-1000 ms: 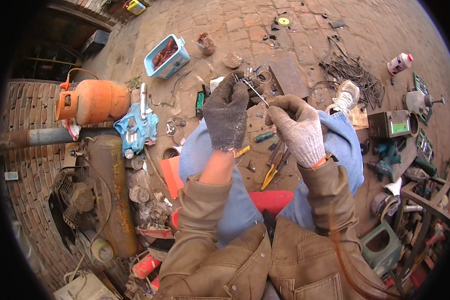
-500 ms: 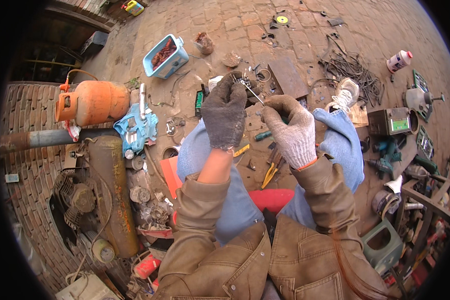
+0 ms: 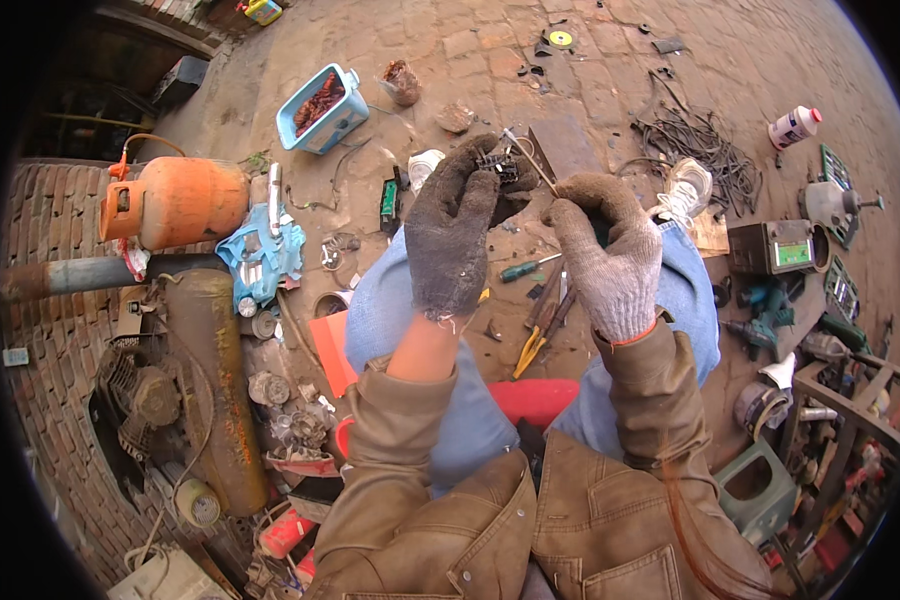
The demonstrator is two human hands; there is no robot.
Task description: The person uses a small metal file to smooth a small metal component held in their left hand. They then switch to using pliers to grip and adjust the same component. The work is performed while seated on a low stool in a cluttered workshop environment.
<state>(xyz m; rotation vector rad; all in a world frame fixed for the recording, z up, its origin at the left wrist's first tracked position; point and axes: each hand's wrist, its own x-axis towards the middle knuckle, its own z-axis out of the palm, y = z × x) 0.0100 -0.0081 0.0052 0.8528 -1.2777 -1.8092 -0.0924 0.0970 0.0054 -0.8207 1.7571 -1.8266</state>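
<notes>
My left hand (image 3: 450,245), in a dark, dirty work glove, is closed around a small dark part (image 3: 504,168) with bits of metal on it. What kind of part it is, I cannot make out. My right hand (image 3: 613,262), in a grey knit glove, grips a screwdriver (image 3: 540,170). Its thin shaft slants up and left past the part, and a bit of green handle shows in the palm. Whether the tip touches the part is unclear. Below the hands, a green-handled screwdriver (image 3: 520,271) and yellow-handled pliers (image 3: 530,352) lie on the ground between my legs.
A metal plate (image 3: 562,150) lies beyond my hands, near a light-blue bin (image 3: 322,112). Tangled cable (image 3: 705,150) and a white bottle (image 3: 795,127) are at the far right. An orange gas cylinder (image 3: 175,203) stands left. A cordless drill (image 3: 765,318) lies right.
My right hand has moved slightly right and the screwdriver shaft now slants more steeply. The part in my left hand has turned, showing more of its dark side.
</notes>
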